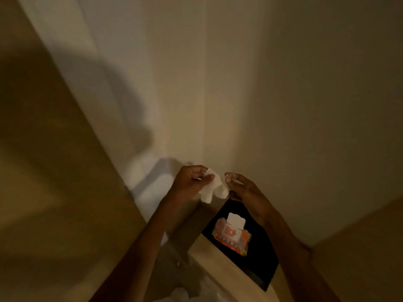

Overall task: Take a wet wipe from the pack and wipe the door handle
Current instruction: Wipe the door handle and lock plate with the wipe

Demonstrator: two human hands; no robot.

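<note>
A white wet wipe hangs crumpled between both hands in front of a pale wall. My left hand pinches its left upper edge. My right hand touches its right edge with the fingertips. Below them an orange wet wipe pack lies on a black surface, its white lid flap standing open. No door handle is clearly visible; a small round metal piece shows low down beside my left forearm.
A brown wooden door or panel fills the left side. A pale wooden ledge runs under the black surface. Walls meet in a corner straight ahead. The scene is dim.
</note>
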